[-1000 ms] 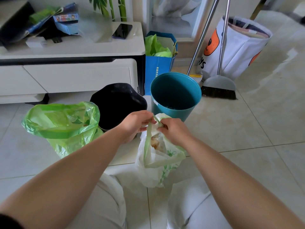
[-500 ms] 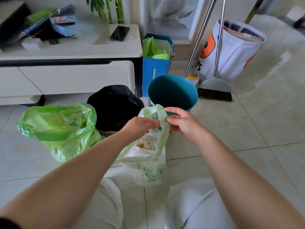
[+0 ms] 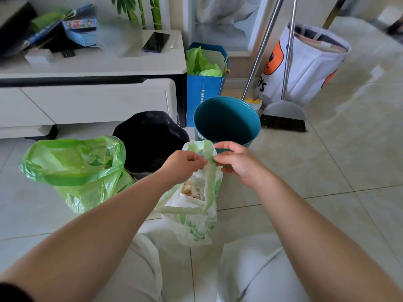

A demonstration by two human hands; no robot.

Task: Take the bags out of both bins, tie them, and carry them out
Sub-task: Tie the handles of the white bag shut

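Observation:
A white bag with green print [image 3: 196, 223] hangs over the floor in front of my knees, food scraps showing through its open top. My left hand [image 3: 183, 165] and my right hand [image 3: 236, 163] each pinch one of its pale green handle strips, close together above the bag. A translucent green bag [image 3: 76, 171] stands open on the tiles at the left, untied. Behind it is the black bin [image 3: 150, 136]; the teal bin [image 3: 226, 122] stands beyond my right hand, with no bag in it.
A white low cabinet [image 3: 91, 101] with a phone [image 3: 156, 42] and clutter runs along the back left. A blue paper bag [image 3: 204, 88] holds green bags. A broom [image 3: 283, 114] and a white laundry sack [image 3: 309, 62] stand at back right. Bare tile floor [image 3: 327, 171] lies to the right.
The handle strips, pulled tight and twisted a second ago, were drawn up and apart. My hands rose slightly and separated, now pinching the strips near the teal bin's rim.

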